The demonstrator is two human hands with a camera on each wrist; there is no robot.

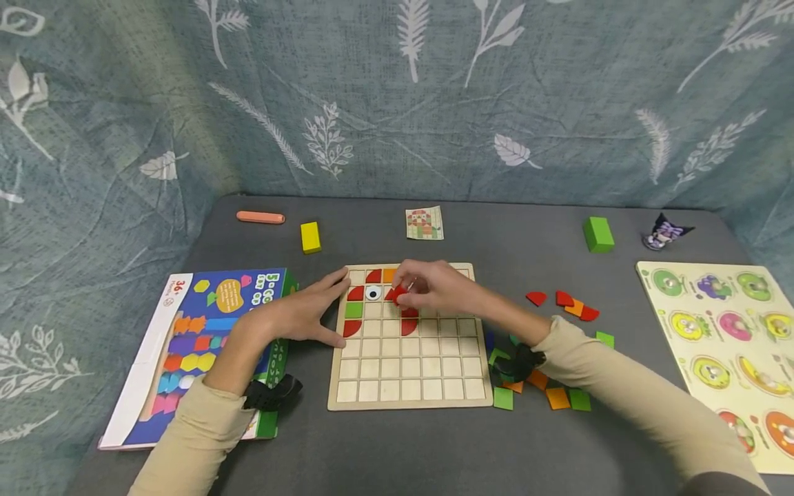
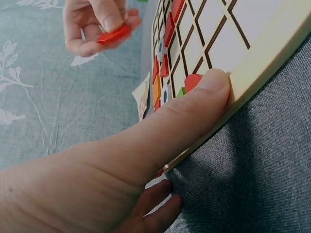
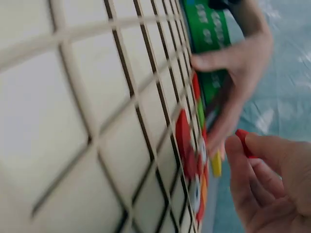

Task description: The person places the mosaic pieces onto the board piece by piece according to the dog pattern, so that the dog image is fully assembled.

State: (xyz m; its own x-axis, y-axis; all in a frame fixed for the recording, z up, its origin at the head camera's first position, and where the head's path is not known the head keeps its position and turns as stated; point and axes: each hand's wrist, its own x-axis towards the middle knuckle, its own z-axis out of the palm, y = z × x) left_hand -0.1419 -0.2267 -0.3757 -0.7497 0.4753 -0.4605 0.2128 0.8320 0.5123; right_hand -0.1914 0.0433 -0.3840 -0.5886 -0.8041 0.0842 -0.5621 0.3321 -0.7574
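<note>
A wooden grid board [image 1: 397,370] lies flat in the middle of the table. My left hand [image 1: 304,306] rests along its left edge with fingers spread, the thumb touching the frame. My right hand [image 1: 443,286] pinches a red quarter-circle piece [image 2: 114,35] between thumb and fingers, over the upper part of the board. In the grid's upper left sit red rounded pieces [image 1: 351,328], a green square [image 1: 353,310], an orange piece [image 1: 389,275] and a white eye piece [image 1: 373,293]. A second eye piece [image 2: 161,48] shows in the left wrist view; from the head, the right hand hides it.
Loose red pieces [image 1: 536,298] and orange and green squares [image 1: 503,398] lie right of the board. A boxed set [image 1: 217,344] stands at left, a fruit puzzle board [image 1: 670,303] at right. Behind are a pattern card [image 1: 424,223], yellow block [image 1: 311,238], green block [image 1: 598,234] and figurine [image 1: 665,232].
</note>
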